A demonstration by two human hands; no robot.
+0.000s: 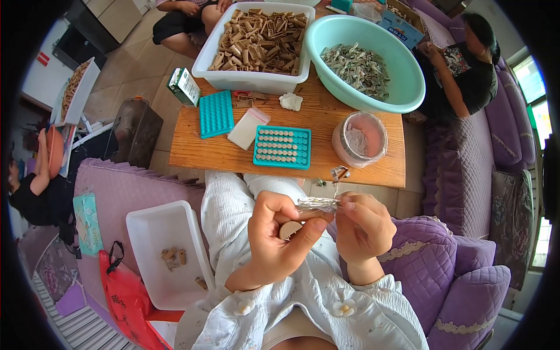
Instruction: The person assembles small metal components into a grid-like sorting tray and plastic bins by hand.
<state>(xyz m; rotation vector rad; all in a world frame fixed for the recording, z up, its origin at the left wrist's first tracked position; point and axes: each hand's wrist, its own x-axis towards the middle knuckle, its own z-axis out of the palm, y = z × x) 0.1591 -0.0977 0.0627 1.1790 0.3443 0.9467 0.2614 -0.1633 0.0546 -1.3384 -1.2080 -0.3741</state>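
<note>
Left hand [274, 233] clenched around a small cardboard tube [290, 229], end facing up for access. Right hand [363, 224] pinches a silvery foil strip [318, 203] level across both hands, over the lap. Teal tray [282, 147] (slots partly filled) sits within reach on the wooden table [326, 125]

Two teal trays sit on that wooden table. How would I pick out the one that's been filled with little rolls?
Start at the wooden table and find the big teal basin at its right end. Below it, on the near edge beside the round clear tub, lies the filled tray. Tan roll ends fill its rows, while the other teal tray, further left, shows only empty dimples.
</note>
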